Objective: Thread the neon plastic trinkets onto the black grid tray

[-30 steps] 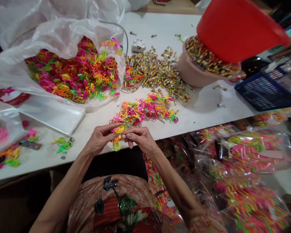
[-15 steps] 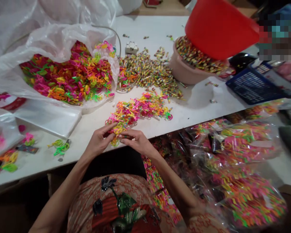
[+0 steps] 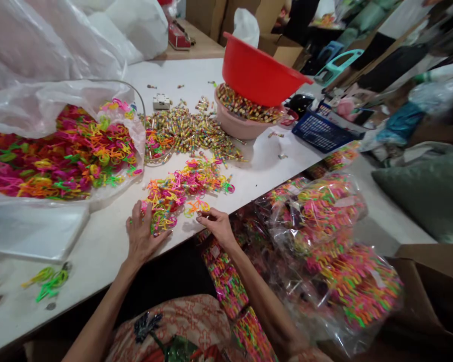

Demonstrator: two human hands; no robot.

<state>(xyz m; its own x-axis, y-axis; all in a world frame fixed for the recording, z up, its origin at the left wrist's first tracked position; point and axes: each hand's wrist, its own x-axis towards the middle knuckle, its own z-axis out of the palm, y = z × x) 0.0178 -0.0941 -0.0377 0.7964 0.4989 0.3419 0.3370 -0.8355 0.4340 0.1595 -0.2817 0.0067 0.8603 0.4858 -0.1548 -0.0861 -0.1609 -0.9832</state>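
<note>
Toys (image 3: 184, 188), small neon plastic pieces in pink, orange, green and yellow, lie in a loose pile near the front edge of a white table (image 3: 272, 166), too many and too tangled to count. Left hand (image 3: 142, 236) lies flat on the table with fingers spread, fingertips touching the near edge of the pile and gripping nothing. Right hand (image 3: 217, 224) rests at the table edge just right of the pile, fingers curled loosely; whether they pinch a piece cannot be told. Behind the pile spreads a scatter of small wrapped candies (image 3: 191, 131), and to the left one open clear bag (image 3: 60, 151) holds many more toys. Two basins stand at the far right of the table: a pink basin (image 3: 236, 128) full of candies, and a red basin (image 3: 258, 73) tilted on top of it. One blue basket (image 3: 319, 131) sits beside them. Below the table edge lie sealed bags (image 3: 324, 241) of packed toys, in a cluttered workroom.
</note>
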